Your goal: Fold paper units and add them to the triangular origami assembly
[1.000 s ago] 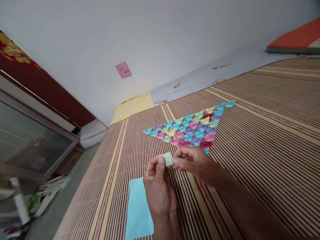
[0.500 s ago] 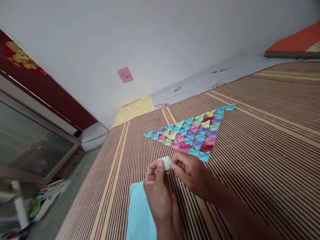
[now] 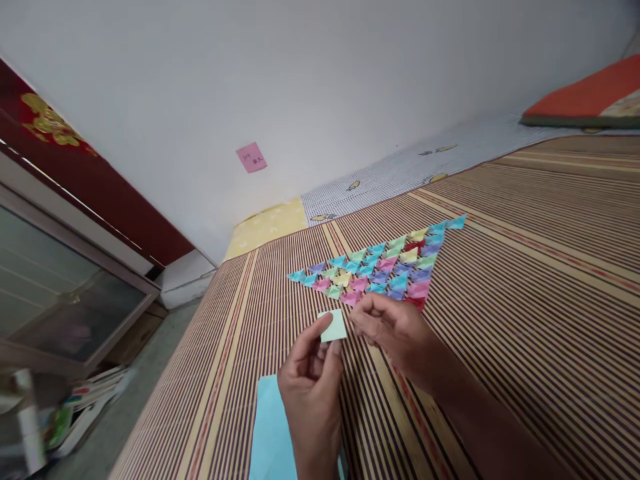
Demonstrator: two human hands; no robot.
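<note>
Between the thumb and fingers of my left hand (image 3: pixel 314 380) is a small square of pale green paper (image 3: pixel 336 325), held up above the striped mat. My right hand (image 3: pixel 387 327) is just right of that square, apart from it, its fingers curled together with nothing visible in them. Beyond both hands, small folded paper pieces (image 3: pixel 385 265) in blue, green, pink, yellow, purple and red lie in rows forming a large triangle. The right hand hides part of its near corner. Under my left wrist lies a light blue sheet of paper (image 3: pixel 273 430), partly covered.
A striped mat (image 3: pixel 200 373) covers the bed. A pink note (image 3: pixel 251 157) is stuck on the white wall. At the far right sits folded orange bedding (image 3: pixel 580 97). Left of the bed, a glass-fronted cabinet (image 3: pixel 60 280) stands beside papers (image 3: pixel 87 400) near the floor.
My right hand has come off the green paper and moved slightly right. The paper now shows as a flatter square, and my left thumb has shifted across it. The view has tilted slightly.
</note>
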